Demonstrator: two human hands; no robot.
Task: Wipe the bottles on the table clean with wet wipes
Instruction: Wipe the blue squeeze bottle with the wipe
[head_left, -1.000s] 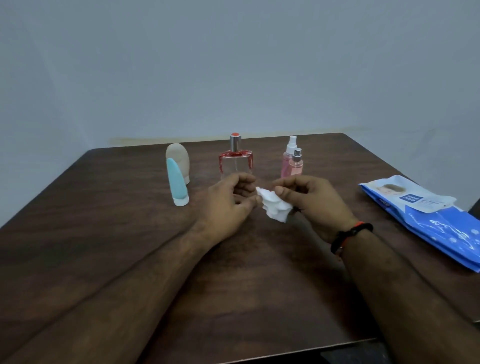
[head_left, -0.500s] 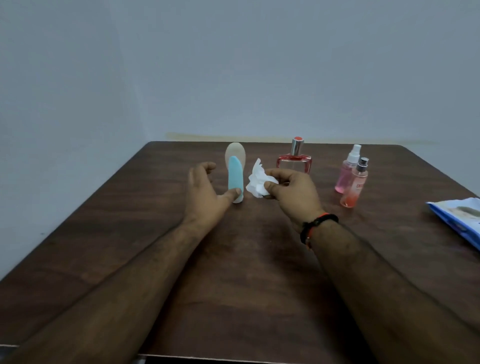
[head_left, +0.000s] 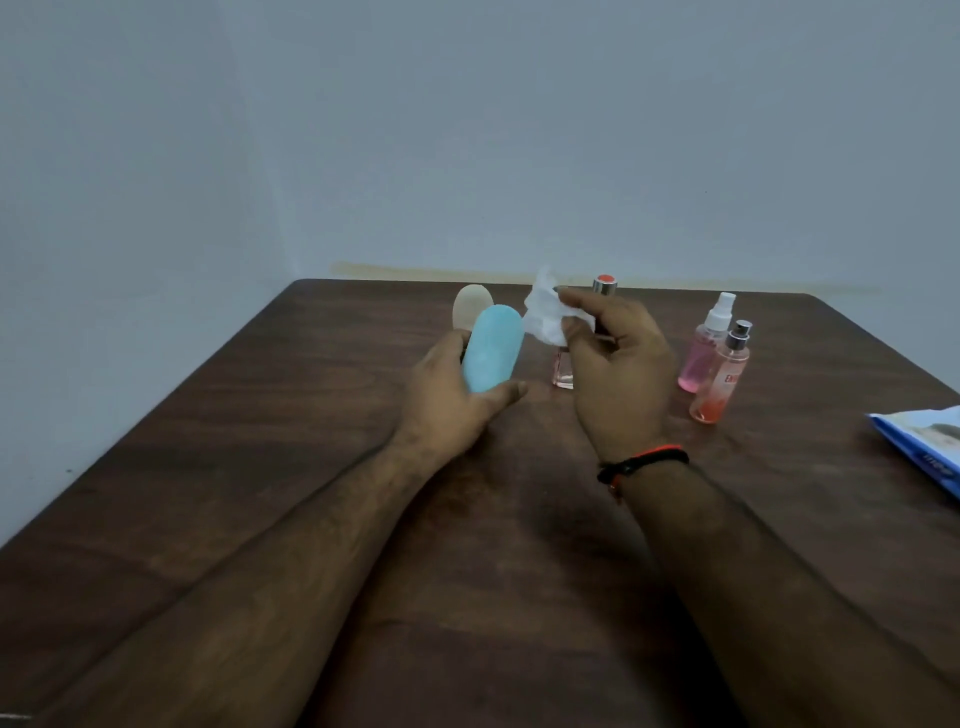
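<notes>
Head view: the left hand (head_left: 447, 400) gripped the blue bottle (head_left: 129, 349), raised off the table (head_left: 260, 467). At 3 o'clock of it, the right hand (head_left: 618, 374) pinched a crumpled wipe (head_left: 543, 314). A beige bottle (head_left: 470, 306) stood at 11 o'clock behind the blue one; a perfume bottle (head_left: 563, 371) showed partly behind the right hand; two pink sprays (head_left: 714, 364) stood at 3 o'clock; the wipe pack (head_left: 930, 447) lay at the 4 o'clock edge.

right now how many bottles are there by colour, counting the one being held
blue: 1, the blue bottle held in the left hand
beige: 1, the beige bottle behind it
clear with red cap: 1, the perfume bottle, partly hidden by the right hand
pink: 1, the pink spray bottle
orange: 1, the orange spray bottle
total: 5
</notes>
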